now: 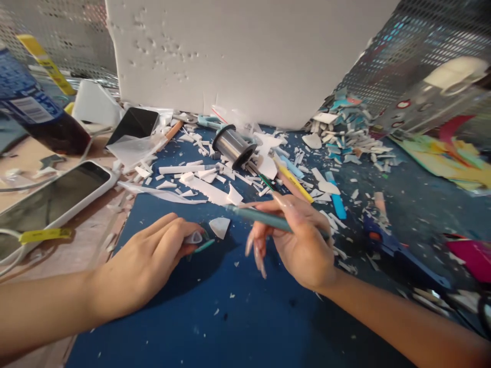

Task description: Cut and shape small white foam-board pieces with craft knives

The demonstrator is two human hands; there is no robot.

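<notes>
My left hand (pixel 153 255) is closed over the blue mat, its fingertips pinching a small whitish piece (pixel 194 237) with a teal edge (pixel 204 246). Fingers cover most of that piece, so its kind is unclear. In my right hand (pixel 303 240) a blue-grey pen-like tool (pixel 266 219) lies between thumb and fingers, pointing left towards the left hand. The tip of this tool is blurred and touches nothing I can make out. Between the hands, a small white scrap (pixel 220 227) rests on the blue mat (pixel 215 317).
White offcuts (pixel 205 188) litter the mat beyond my hands, around a dark spool (pixel 233 146) and a yellow stick (pixel 297 184). A white board (pixel 245 61) stands behind. At left are a phone (pixel 57 204) and a bottle (pixel 42 107); a dark blue tool (pixel 402 253) lies right.
</notes>
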